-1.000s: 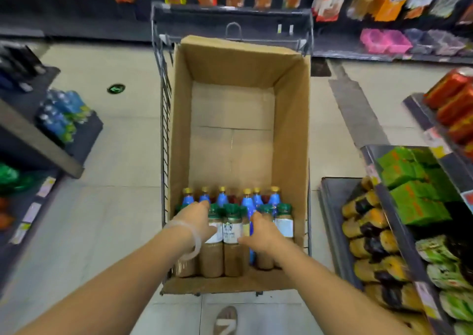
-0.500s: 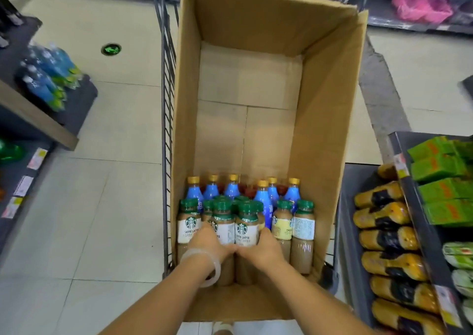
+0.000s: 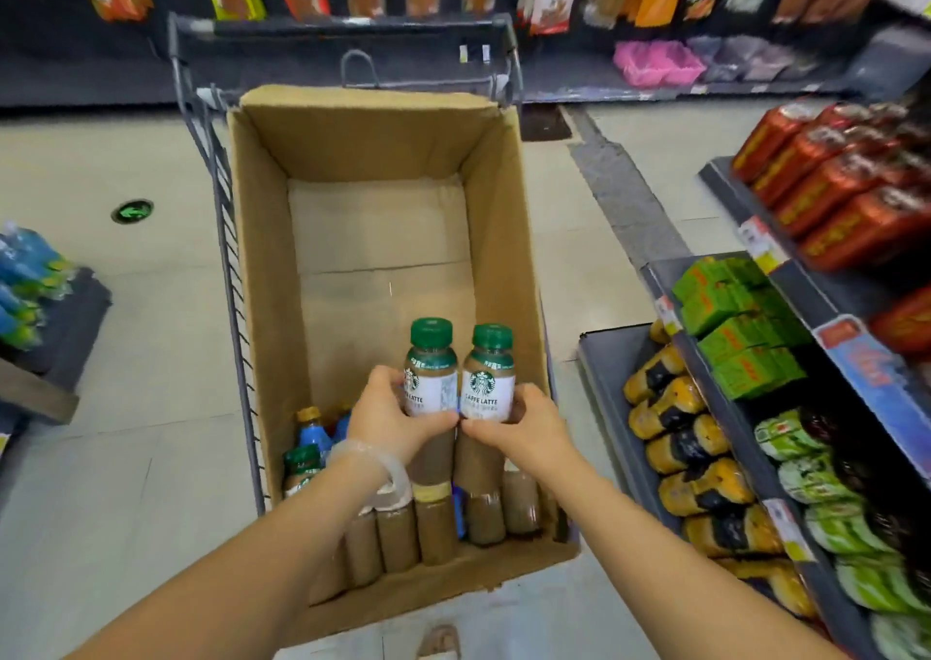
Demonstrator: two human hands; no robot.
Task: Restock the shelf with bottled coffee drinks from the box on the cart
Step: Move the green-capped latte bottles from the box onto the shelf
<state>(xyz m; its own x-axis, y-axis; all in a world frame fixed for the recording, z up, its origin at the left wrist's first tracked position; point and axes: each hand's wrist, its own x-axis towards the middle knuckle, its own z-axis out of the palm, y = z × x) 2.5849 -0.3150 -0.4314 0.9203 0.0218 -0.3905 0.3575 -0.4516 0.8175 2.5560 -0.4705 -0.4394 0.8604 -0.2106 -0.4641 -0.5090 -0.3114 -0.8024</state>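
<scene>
Bottled coffee drinks sit in the near end of the cardboard box (image 3: 499, 236), brown bodies packed in a row against its near wall. Going left to right: at the far left edge a low display holds blue-labelled bottles (image 3: 22, 286), with a green floor marker (image 3: 132, 211) on the pale tiles beyond it. Next comes the wire cart (image 3: 226, 236), its dark handle bar at the far end, carrying the open box. Inside the box on the left stand a few blue bottles with yellow caps (image 3: 312, 430) and a green-capped coffee bottle (image 3: 301, 465) just in front of them.

Above the packed row, the left hand (image 3: 388, 420), with a clear band on its wrist, curls its fingers round the left latte bottle (image 3: 430, 369). Touching that bottle's side, the right latte bottle (image 3: 487, 375) is held by the right hand (image 3: 524, 430), thumb across the lower label. Both bottles are upright, green caps up, lifted clear of the others, and the two thumbs nearly meet.

To the right of the cart, the store shelf (image 3: 604, 372) carries yellow-and-black bottles (image 3: 675, 437) lying on their sides, then green boxes (image 3: 740, 327) and green-labelled bottles (image 3: 806, 463) on the tier further right, with red packs (image 3: 836, 186) on the tier above.
</scene>
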